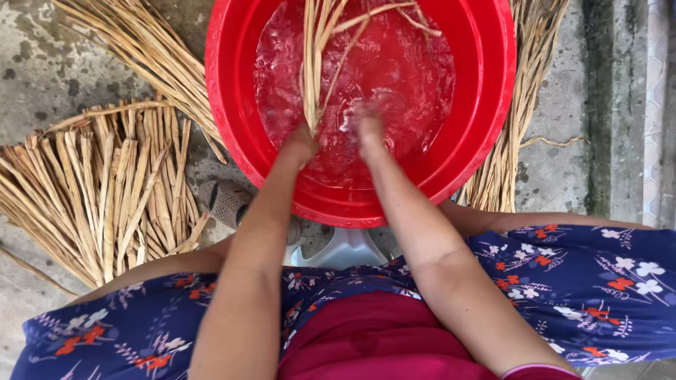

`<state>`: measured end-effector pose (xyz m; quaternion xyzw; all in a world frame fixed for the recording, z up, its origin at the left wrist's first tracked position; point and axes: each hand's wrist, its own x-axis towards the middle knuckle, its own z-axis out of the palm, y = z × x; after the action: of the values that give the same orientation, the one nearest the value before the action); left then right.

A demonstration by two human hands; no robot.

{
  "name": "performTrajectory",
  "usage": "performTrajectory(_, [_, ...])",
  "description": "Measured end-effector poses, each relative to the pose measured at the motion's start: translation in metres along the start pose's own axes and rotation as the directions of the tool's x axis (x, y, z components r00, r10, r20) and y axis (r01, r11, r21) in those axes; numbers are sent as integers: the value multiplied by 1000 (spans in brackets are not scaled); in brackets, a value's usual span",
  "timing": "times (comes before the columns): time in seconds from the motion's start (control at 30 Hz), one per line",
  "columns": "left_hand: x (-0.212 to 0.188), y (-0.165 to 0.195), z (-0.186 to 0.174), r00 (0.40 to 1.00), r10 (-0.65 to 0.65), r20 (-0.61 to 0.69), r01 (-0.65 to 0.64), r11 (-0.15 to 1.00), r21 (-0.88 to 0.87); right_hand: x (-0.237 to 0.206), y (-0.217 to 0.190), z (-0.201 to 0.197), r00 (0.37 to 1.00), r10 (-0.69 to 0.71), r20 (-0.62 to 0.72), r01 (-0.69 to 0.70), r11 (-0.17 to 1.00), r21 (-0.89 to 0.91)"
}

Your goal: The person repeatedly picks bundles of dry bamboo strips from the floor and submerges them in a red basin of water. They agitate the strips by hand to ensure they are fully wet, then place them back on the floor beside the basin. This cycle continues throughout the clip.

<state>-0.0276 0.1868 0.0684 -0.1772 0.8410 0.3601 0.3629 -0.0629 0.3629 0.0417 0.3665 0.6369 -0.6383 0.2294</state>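
A large red plastic basin [486, 105] holds rippling water. Both hands are down in the water. My left hand [299, 144] grips the lower end of a bunch of dry tan plant stalks [315, 63] that rise up out of the basin toward the far rim. My right hand [367, 130] is partly under the churned water just right of the stalks, blurred; whether it holds anything cannot be made out.
A pile of flat dry stalks [105, 190] lies on the concrete floor at the left, more [141, 42] at the upper left and another bundle [514, 119] right of the basin. A grey sandalled foot [225, 203] and a white stool edge [345, 250] sit below the basin.
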Motion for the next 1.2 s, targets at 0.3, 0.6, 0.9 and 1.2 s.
performTrajectory(0.3, [41,-13,12,950,-276,145,300,937,-179,13,-26,-32,974,-185,134,228,793,-564])
performTrajectory(0.6, [32,4,45,962,-191,196,231,952,-203,-2,-4,-5,975,-87,205,131,969,-209])
performTrajectory(0.9, [-91,52,44,948,260,186,-271,962,39,-5,-13,-6,865,255,431,-298,954,33])
performTrajectory(1.2, [-241,77,-55,915,356,190,-394,891,228,22,-76,-49,996,60,69,-84,905,418])
